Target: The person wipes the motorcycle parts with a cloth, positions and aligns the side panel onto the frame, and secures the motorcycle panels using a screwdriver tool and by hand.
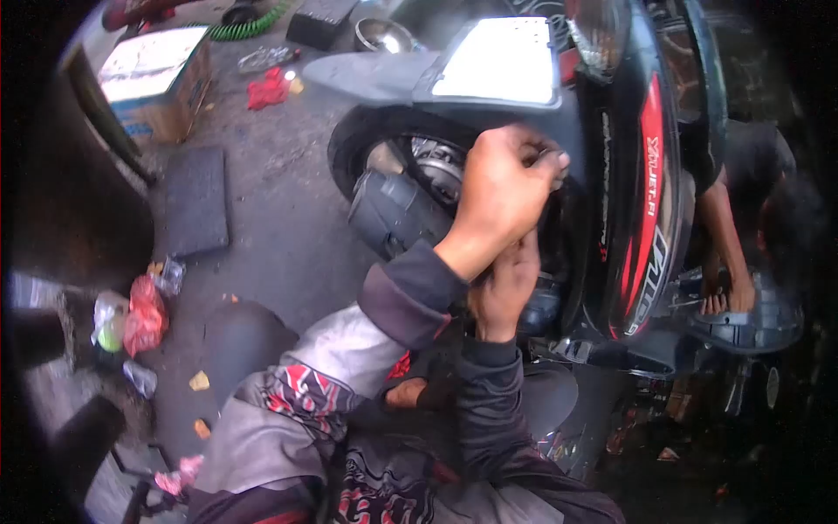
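Observation:
A motor scooter with a black side panel (642, 201) carrying red stripes and white lettering fills the middle and right. My left hand (506, 188) is beside this panel, just below the white plate (496, 59) on the rear mudguard. Its fingers are curled together in a pinch, and whatever they grip is too small or hidden. Below it, close against the scooter's underside, is my right hand (508, 288). Its fingertips go out of sight behind my left hand and wrist. To the left of both hands are the rear wheel (384, 131) and the dark muffler (397, 210).
At right, another person's hand (738, 295) is by a grey plastic part (755, 323). A cardboard box (166, 83), a dark mat (196, 201), a red cloth (269, 89), a metal bowl (384, 37) and plastic bags (144, 314) lie on the floor.

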### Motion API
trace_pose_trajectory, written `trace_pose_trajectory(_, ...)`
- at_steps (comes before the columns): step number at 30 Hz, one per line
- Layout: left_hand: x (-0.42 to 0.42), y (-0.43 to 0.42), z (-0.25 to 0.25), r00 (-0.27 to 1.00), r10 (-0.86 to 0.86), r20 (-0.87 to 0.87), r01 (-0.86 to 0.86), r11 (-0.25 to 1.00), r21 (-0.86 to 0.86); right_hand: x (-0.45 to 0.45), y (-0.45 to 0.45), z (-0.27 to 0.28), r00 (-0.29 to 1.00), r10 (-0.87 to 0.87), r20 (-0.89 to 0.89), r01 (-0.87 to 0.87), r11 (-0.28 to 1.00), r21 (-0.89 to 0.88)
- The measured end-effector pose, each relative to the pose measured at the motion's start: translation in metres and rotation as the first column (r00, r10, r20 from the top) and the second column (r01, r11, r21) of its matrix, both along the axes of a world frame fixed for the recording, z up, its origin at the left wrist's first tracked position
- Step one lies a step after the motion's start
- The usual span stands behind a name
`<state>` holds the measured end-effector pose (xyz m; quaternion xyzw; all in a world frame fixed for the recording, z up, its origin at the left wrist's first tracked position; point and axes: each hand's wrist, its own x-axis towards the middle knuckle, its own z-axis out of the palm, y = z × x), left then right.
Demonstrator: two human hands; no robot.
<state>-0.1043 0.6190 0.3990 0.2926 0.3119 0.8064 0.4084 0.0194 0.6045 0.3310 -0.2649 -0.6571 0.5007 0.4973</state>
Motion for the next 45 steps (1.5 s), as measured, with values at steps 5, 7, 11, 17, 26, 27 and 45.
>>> trace_pose_trajectory(5, -0.007, -0.005, 0.005, 0.947, -0.204, 0.247, 0.176, 0.976, 0.131, -0.005, -0.014, 0.024, 0.972, -0.134, 0.194, 0.097, 0.977, 0.19)
trace_pose_trajectory(7, -0.014, -0.011, 0.004, 0.95, -0.235, 0.207, 0.226, 0.972, 0.065, 0.004, -0.015, 0.014, 0.984, -0.052, 0.169, 0.026, 0.988, 0.151)
trace_pose_trajectory(11, -0.025, -0.021, -0.005, 0.806, -0.439, 0.397, 0.416, 0.897, 0.147, 0.003, -0.025, 0.004, 0.995, 0.091, 0.046, -0.092, 0.996, 0.008)
trace_pose_trajectory(17, -0.03, -0.015, -0.027, 0.652, -0.559, 0.512, 0.471, 0.828, 0.304, 0.003, -0.032, 0.0, 0.996, -0.086, 0.037, 0.087, 0.996, -0.031)
trace_pose_trajectory(26, -0.031, -0.008, -0.036, 0.712, -0.561, 0.423, 0.452, 0.827, 0.335, 0.0, -0.027, 0.005, 0.989, -0.133, 0.067, 0.135, 0.99, -0.031)
trace_pose_trajectory(27, -0.032, -0.007, -0.037, 0.711, -0.56, 0.426, 0.45, 0.827, 0.336, 0.0, -0.026, 0.003, 0.989, -0.132, 0.071, 0.134, 0.99, -0.03)
trace_pose_trajectory(45, -0.024, 0.0, -0.026, 0.936, -0.256, 0.242, 0.199, 0.951, 0.237, -0.001, -0.012, -0.017, 0.999, -0.031, 0.037, 0.029, 0.999, 0.044)
